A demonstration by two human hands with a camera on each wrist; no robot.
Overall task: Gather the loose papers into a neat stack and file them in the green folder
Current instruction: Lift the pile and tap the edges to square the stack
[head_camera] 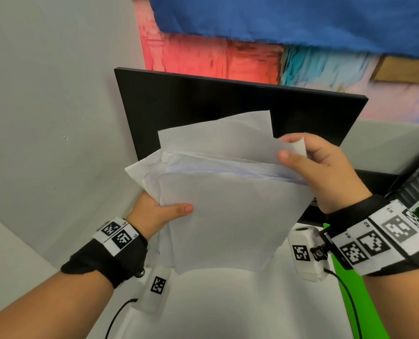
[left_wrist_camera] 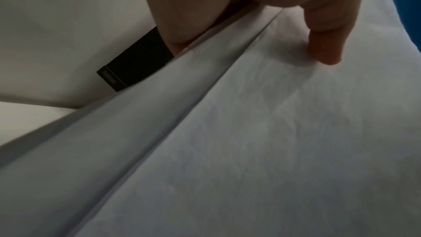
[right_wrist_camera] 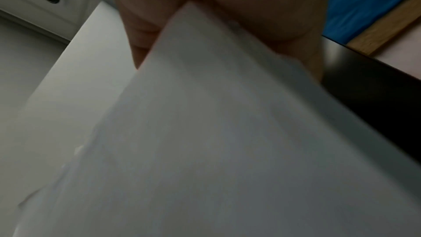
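An uneven bundle of white papers (head_camera: 228, 204) is held up in the air in front of a dark monitor, its sheets fanned and out of line. My left hand (head_camera: 154, 214) grips the bundle's lower left edge, thumb across the front sheet. My right hand (head_camera: 321, 167) pinches the upper right edge, one sheet corner curled over a finger. The left wrist view shows the papers (left_wrist_camera: 273, 141) with my left thumb (left_wrist_camera: 325, 49) pressed on them. Paper (right_wrist_camera: 216, 141) fills the right wrist view, held by my right hand (right_wrist_camera: 227, 6). A strip of the green folder (head_camera: 343, 294) lies on the desk at lower right.
A black monitor (head_camera: 203, 101) stands close behind the papers. The white desk (head_camera: 228, 307) lies below. Grey partition walls (head_camera: 44, 118) close in the left side. A black cable (head_camera: 350, 297) crosses the green folder. Dark equipment sits at the far right edge.
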